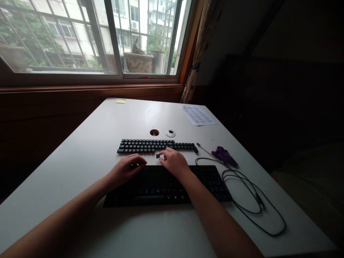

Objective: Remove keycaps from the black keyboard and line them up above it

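A black keyboard (157,197) lies on the white table in front of me, partly covered by my hands and forearms. My right hand (174,163) is above its upper edge, with thumb and forefinger pinching a small black keycap (157,156). Over the upper left part of the keyboard is my left hand (129,165). Its fingers are bent, their tips close to the thumb; anything between them is too small to make out. Just beyond both hands, rows of loose black keycaps (137,146) are laid out in keyboard order.
A black cable (268,229) loops across the table (80,143) at right. Nearby are a purple cloth (224,154) and a thin brush (205,150). Farther back are a cable hole (154,132), a round white cover (170,133), printed paper (198,115) and a yellow note (120,101).
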`<state>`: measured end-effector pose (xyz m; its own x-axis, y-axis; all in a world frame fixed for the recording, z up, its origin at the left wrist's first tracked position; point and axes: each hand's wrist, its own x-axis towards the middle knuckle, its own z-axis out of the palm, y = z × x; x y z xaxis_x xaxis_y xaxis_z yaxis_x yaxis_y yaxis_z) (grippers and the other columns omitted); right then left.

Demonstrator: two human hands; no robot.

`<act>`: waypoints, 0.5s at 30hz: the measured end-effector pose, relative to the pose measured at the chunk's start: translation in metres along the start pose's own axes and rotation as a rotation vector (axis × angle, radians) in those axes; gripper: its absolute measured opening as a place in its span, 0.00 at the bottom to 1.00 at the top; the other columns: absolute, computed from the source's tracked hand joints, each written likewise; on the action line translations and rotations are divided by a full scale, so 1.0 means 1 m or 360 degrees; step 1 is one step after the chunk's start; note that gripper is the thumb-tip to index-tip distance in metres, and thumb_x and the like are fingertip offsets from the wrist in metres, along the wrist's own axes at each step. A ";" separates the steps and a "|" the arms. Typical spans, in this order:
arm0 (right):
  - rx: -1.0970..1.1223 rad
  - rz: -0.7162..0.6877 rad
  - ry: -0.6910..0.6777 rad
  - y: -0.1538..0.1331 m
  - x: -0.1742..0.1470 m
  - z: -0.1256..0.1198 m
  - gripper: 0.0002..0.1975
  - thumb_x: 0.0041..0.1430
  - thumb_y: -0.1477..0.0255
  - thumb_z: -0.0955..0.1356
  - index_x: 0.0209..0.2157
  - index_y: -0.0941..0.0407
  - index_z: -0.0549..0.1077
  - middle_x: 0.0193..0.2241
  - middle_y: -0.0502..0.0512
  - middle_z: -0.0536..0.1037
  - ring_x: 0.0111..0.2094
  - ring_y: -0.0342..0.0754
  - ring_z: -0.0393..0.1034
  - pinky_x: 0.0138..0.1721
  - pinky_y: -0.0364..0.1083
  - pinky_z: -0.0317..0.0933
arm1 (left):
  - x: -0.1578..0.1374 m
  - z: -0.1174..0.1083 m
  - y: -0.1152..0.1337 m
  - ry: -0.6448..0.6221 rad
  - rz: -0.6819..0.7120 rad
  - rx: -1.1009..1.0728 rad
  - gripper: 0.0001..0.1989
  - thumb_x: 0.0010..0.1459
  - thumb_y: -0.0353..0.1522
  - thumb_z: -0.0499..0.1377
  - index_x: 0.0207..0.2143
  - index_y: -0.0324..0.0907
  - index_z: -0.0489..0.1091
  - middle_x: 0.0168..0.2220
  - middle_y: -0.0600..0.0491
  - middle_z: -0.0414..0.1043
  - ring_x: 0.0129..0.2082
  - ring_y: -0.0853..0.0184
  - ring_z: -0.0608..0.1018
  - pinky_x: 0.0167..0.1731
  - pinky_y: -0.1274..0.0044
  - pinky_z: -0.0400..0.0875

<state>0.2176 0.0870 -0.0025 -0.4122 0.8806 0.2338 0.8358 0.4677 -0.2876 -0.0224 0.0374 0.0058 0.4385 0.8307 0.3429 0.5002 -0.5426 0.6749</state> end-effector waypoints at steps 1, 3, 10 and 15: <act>-0.0013 0.0014 -0.0017 0.000 0.000 0.000 0.10 0.61 0.67 0.67 0.42 0.51 0.77 0.39 0.52 0.77 0.34 0.45 0.71 0.35 0.44 0.60 | 0.000 0.000 0.000 -0.0012 0.0005 0.0006 0.07 0.64 0.31 0.56 0.40 0.41 0.73 0.36 0.51 0.74 0.35 0.68 0.75 0.37 0.77 0.71; -0.0029 0.0033 -0.0052 0.001 0.000 0.001 0.10 0.61 0.66 0.67 0.41 0.51 0.78 0.39 0.52 0.77 0.34 0.46 0.71 0.35 0.44 0.60 | -0.001 0.000 -0.001 -0.0029 0.0011 0.0011 0.07 0.64 0.31 0.55 0.40 0.41 0.73 0.36 0.51 0.74 0.35 0.67 0.75 0.37 0.76 0.71; -0.0018 0.0091 -0.0114 0.003 0.001 0.002 0.12 0.62 0.64 0.67 0.44 0.50 0.77 0.41 0.53 0.77 0.36 0.46 0.72 0.36 0.44 0.61 | 0.000 -0.001 -0.002 -0.0061 -0.0008 0.0017 0.07 0.63 0.30 0.55 0.40 0.41 0.73 0.36 0.51 0.74 0.35 0.68 0.75 0.36 0.77 0.70; 0.0058 0.0042 0.0005 0.003 0.000 0.000 0.12 0.62 0.66 0.66 0.45 0.49 0.77 0.40 0.52 0.77 0.35 0.45 0.72 0.37 0.43 0.61 | 0.000 -0.002 -0.001 -0.0069 -0.0004 0.0009 0.07 0.64 0.30 0.55 0.40 0.41 0.73 0.36 0.51 0.74 0.35 0.67 0.75 0.37 0.77 0.71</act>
<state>0.2205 0.0885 -0.0036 -0.3889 0.8925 0.2286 0.8326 0.4467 -0.3275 -0.0244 0.0380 0.0061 0.4693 0.8260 0.3123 0.5054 -0.5413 0.6720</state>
